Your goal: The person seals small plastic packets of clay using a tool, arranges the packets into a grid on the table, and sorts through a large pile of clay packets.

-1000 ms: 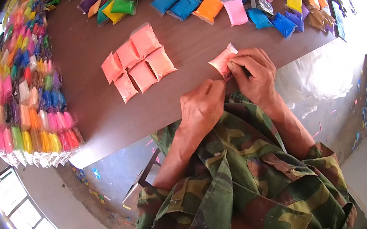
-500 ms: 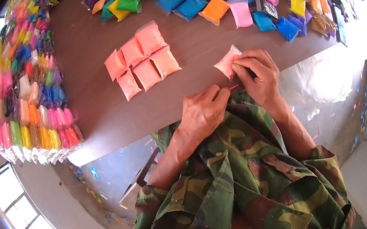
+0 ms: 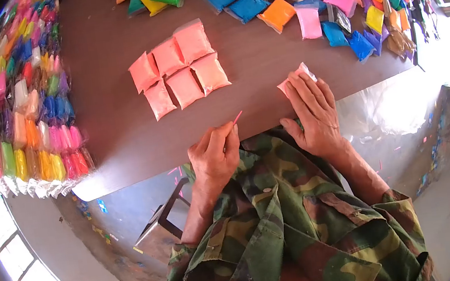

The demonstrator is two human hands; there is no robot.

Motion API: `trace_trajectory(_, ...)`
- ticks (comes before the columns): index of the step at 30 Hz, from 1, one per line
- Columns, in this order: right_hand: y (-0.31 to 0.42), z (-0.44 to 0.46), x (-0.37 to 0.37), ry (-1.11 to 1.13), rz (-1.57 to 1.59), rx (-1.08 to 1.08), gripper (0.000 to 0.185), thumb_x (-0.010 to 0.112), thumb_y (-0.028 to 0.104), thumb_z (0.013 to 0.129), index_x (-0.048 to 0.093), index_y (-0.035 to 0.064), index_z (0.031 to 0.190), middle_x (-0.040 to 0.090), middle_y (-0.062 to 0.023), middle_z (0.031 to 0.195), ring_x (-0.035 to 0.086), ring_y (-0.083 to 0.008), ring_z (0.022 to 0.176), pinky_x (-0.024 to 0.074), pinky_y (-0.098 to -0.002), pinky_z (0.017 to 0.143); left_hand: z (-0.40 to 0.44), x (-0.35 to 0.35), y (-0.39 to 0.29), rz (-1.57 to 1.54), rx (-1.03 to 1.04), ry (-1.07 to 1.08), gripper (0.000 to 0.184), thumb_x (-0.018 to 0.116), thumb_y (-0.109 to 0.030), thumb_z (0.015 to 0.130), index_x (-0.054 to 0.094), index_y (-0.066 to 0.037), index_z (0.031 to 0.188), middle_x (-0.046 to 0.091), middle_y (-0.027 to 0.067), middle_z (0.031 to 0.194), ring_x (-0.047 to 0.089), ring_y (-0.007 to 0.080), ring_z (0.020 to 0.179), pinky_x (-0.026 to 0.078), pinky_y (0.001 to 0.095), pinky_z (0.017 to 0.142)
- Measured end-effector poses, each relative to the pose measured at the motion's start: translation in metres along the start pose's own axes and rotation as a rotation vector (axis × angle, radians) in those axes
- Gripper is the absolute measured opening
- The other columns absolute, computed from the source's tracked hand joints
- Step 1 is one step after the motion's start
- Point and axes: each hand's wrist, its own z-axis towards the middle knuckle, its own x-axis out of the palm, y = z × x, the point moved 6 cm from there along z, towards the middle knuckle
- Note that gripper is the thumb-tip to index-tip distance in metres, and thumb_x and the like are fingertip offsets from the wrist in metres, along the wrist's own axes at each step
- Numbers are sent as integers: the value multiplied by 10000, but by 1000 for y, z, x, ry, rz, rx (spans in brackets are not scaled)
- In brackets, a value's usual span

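My left hand [image 3: 215,154] is closed in a pinch at the table's front edge, with a thin pink strip [image 3: 238,117] poking up from its fingertips. My right hand [image 3: 312,110] lies flat with fingers stretched over a small pink packet [image 3: 305,69], which rests on the table. Only the top and left edge of that packet show; the fingers cover the rest. To the left, several filled salmon-pink packets [image 3: 185,86] lie side by side in two rows.
The brown table [image 3: 118,137] ends just before my body. Bundled colourful packets [image 3: 26,125] line its left side. A loose pile with an orange packet [image 3: 277,15] and a blue packet [image 3: 361,45] covers the far right. A stool [image 3: 159,224] stands below.
My left hand has moved left, away from the packet, with the pink strip. My right hand has gone from pinching the packet's upper end to lying flat on it.
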Motion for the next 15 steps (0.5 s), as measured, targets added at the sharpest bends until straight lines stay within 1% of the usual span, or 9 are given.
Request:
trace_trajectory(2, 1, 10, -3, 35, -48, -26, 764, 773, 352, 946, 550, -13, 1580, 486, -175, 1681, 409, -351, 1602, 303, -546, 1281, 4, 2, 0, -25, 35, -35, 103, 819, 8, 947, 745, -32, 1006, 704, 98, 772, 631, 177, 581, 488, 319, 551)
trace_trajectory(5, 4, -4, -1, 45, -36, 18, 792, 780, 371, 940, 540, -29, 1580, 481, -185, 1682, 396, -353, 1609, 302, -551, 1280, 3, 1, 4, -46, -8, -18, 97, 811, 13, 952, 743, -27, 1009, 703, 91, 775, 626, 169, 588, 487, 314, 560)
trace_trajectory(8, 0, -8, 6, 39, -40, 7, 730, 727, 353, 989, 544, -48, 1571, 479, -226, 1679, 401, -395, 1602, 269, -575, 1289, 1, -1, 9, -89, -43, -34, 96, 805, 18, 958, 739, -21, 1015, 697, 87, 772, 619, 159, 593, 485, 312, 564)
trace_trajectory(11, 4, -3, 3, 39, -38, 13, 731, 732, 329, 981, 535, -41, 1579, 478, -229, 1679, 394, -394, 1605, 267, -581, 1288, 4, -1, 10, -115, -33, -52, 97, 803, 16, 962, 740, -21, 1026, 689, 85, 765, 610, 148, 597, 483, 311, 564)
trace_trajectory(14, 10, 1, -8, 82, -106, -1, 713, 720, 304, 993, 525, -49, 1582, 485, -228, 1674, 418, -399, 1587, 267, -587, 1286, 1, -2, 12, -159, -94, -63, 109, 806, 37, 924, 732, -23, 977, 708, 116, 801, 674, 265, 653, 528, 389, 611)
trace_trajectory(15, 11, 1, -12, 76, -102, -19, 709, 730, 304, 987, 535, -35, 1578, 491, -213, 1669, 428, -386, 1578, 271, -588, 1283, 0, -2, 12, -158, -83, -70, 107, 807, 33, 925, 734, -25, 976, 708, 116, 801, 674, 265, 650, 528, 388, 609)
